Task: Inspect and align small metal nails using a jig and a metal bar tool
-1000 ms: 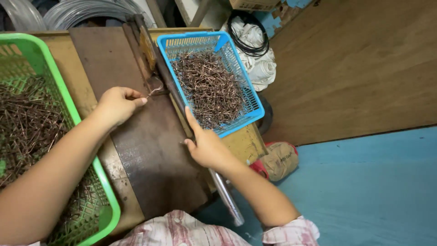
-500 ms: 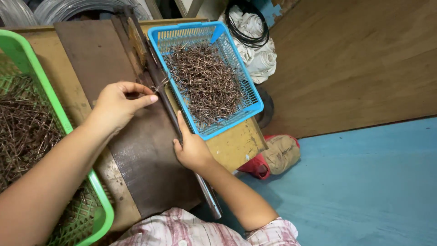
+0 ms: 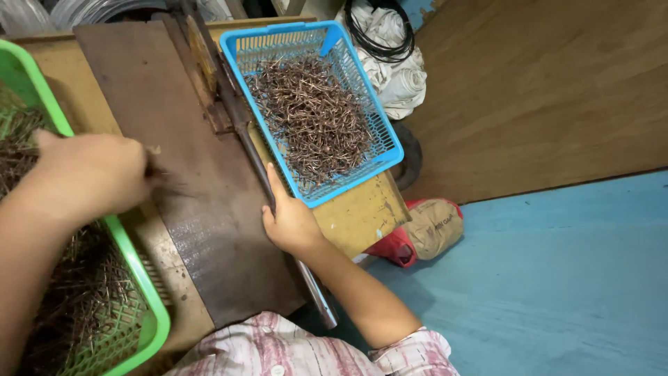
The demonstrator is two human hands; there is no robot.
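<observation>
My left hand [image 3: 90, 170] is closed over the inner rim of the green basket [image 3: 142, 278] at the left, pinching a few thin brown wire pieces; the grip is blurred. The green basket holds many such pieces. My right hand [image 3: 289, 219] grips a long metal lever bar [image 3: 316, 296] that runs along the right edge of the dark metal plate [image 3: 188, 181]. Just right of that hand stands a blue basket [image 3: 379, 132] full of short brown wire pieces [image 3: 313, 118].
A wooden bench [image 3: 358, 216] carries the plate and blue basket. Right of it lie a red and tan bag [image 3: 424, 230], white cloth with a black cable coil [image 3: 390, 42], a brown board and blue floor [image 3: 557, 278]. My striped shirt shows at the bottom.
My left hand has moved left from the plate's middle to the green basket. My right hand stays on the lever bar. The view has shifted closer.
</observation>
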